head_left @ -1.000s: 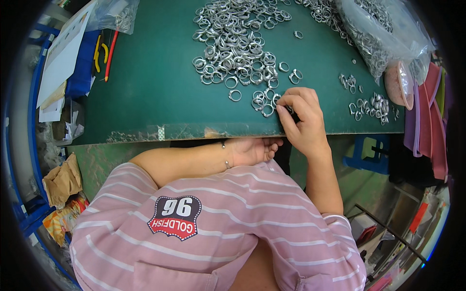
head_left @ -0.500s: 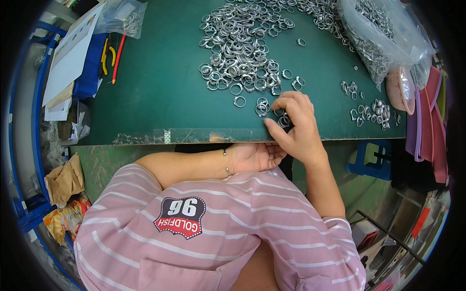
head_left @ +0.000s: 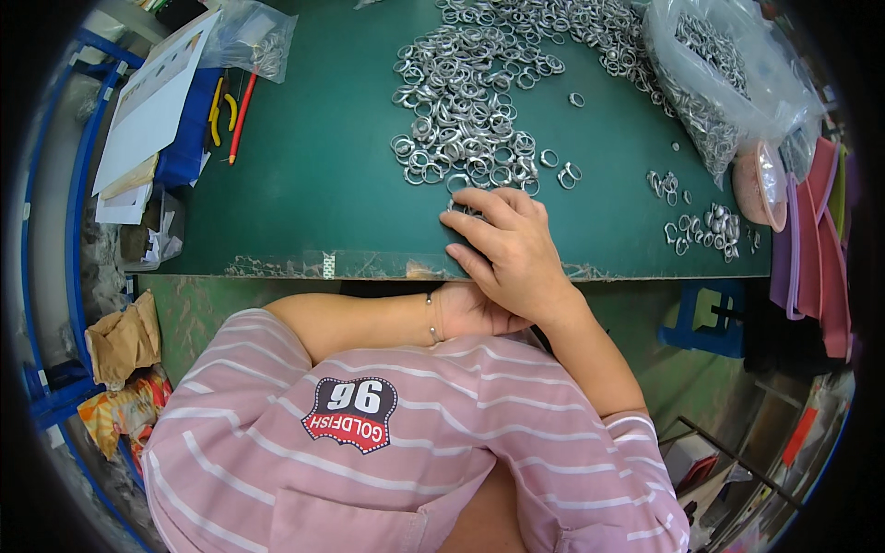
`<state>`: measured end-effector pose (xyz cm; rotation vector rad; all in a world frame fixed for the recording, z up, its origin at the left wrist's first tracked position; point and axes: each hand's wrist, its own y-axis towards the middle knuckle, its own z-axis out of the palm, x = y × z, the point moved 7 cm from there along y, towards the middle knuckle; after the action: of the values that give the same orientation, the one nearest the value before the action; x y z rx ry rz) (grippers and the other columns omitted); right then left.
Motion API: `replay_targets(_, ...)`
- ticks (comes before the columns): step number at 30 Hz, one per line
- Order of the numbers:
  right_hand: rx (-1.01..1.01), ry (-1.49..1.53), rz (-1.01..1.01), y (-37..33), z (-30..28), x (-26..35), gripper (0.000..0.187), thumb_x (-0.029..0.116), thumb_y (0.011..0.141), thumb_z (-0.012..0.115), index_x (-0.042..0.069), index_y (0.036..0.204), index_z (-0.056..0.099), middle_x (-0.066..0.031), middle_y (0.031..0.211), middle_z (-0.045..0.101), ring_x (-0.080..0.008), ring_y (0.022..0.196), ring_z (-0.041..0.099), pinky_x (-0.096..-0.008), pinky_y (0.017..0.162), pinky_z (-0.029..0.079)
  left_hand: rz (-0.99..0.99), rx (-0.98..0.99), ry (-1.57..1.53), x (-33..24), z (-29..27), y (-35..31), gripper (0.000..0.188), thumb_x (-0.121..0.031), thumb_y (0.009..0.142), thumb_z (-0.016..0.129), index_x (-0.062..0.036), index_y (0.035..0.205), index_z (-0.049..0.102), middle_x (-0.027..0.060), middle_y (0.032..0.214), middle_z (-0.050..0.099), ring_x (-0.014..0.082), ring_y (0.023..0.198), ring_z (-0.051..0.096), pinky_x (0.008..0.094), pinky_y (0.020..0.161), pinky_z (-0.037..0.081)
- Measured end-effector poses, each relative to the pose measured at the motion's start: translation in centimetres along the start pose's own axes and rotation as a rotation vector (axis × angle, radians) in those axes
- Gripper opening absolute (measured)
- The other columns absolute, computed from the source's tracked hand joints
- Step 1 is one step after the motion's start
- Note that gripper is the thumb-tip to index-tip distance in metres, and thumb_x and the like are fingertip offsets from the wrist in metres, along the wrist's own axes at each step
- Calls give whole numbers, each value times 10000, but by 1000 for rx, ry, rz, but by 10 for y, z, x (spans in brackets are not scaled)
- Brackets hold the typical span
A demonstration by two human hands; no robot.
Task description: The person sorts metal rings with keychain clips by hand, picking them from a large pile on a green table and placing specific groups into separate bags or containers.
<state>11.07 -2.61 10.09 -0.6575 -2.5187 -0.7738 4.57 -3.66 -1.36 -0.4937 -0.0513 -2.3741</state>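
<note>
My right hand (head_left: 509, 247) reaches over the table's front edge, fingers spread and bent over a few silver-coloured rings (head_left: 466, 210) that show between the fingertips. Just below the edge my left hand (head_left: 464, 311) lies palm up, loosely open. Its fingers are partly covered by my right hand, and nothing shows in its palm. Beyond my right fingertips spreads a large heap of similar metal rings (head_left: 466, 115), some with a raised setting. Single rings (head_left: 570, 175) lie just right of the heap's near end.
The green tabletop (head_left: 304, 166) has a worn front edge. At right stand a clear bag of rings (head_left: 705, 101), a pink basket (head_left: 761, 189) and small groups of rings (head_left: 705, 229). At left lie yellow-handled pliers (head_left: 217, 111), a red pen-like tool (head_left: 242, 120), papers (head_left: 157, 106) and a blue bin (head_left: 189, 138).
My right hand has moved left along the table edge, now partly covering my left hand. The small rings that lay near its fingers are no longer in their former spot.
</note>
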Motion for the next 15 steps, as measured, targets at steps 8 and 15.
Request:
replay_targets(8, 318, 453, -139, -38, -6, 19, 181, 31, 752, 701, 57, 929, 679, -91, 1038, 623, -300, 928, 600, -409, 813, 449, 7, -24, -166, -5, -7, -19, 408, -338, 1035, 350, -84, 1347, 419, 132, 1318, 518, 260, 1218, 529, 467, 1059, 433)
replay_targets(15, -19, -178, -5, 16, -24, -34, 374, 39, 787, 672, 59, 1158, 620, -111, 1259, 579, -351, 1181, 529, -464, 996, 418, 3, -132, -45, -1, -5, -14, 473, -351, 1006, 446, 9, 1305, 513, 225, 1269, 578, 357, 1167, 581, 496, 1006, 479)
